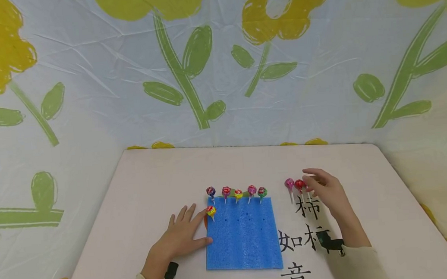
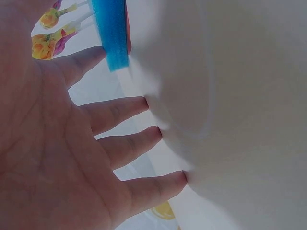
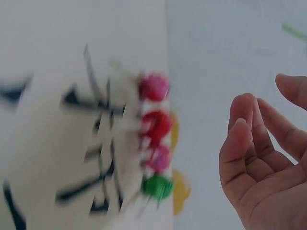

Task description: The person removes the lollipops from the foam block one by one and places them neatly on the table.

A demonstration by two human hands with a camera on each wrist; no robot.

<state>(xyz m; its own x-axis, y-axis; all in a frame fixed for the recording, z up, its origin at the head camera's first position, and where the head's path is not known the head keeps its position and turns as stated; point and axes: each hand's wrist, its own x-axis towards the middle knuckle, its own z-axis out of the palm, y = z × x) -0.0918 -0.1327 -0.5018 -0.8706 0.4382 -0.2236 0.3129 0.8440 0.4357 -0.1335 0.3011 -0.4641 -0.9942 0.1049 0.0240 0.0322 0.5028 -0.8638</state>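
Note:
A blue foam block (image 1: pixel 242 237) lies on the table with several wrapped lollipops stuck upright along its far edge, among them a dark one (image 1: pixel 210 191) and a green-and-red one (image 1: pixel 262 192). One yellow-and-red lollipop (image 1: pixel 211 211) stands in front of these at the left. My left hand (image 1: pixel 180 236) is spread flat, its thumb and index finger touching the foam's left side. Over a row of loose lollipops, my right hand (image 1: pixel 326 192) hovers with loosely bent fingers and nothing held. That row shows pink (image 3: pixel 156 86), red (image 3: pixel 157 125), another pink (image 3: pixel 159 158) and green (image 3: pixel 158 187) lollipops.
Black characters (image 1: pixel 293 240) are printed on the pale table (image 1: pixel 163 174), right of the foam. Small dark holes dot the foam's top. A white cloth (image 1: pixel 120 108) with yellow flowers and green stems hangs behind the table's far edge.

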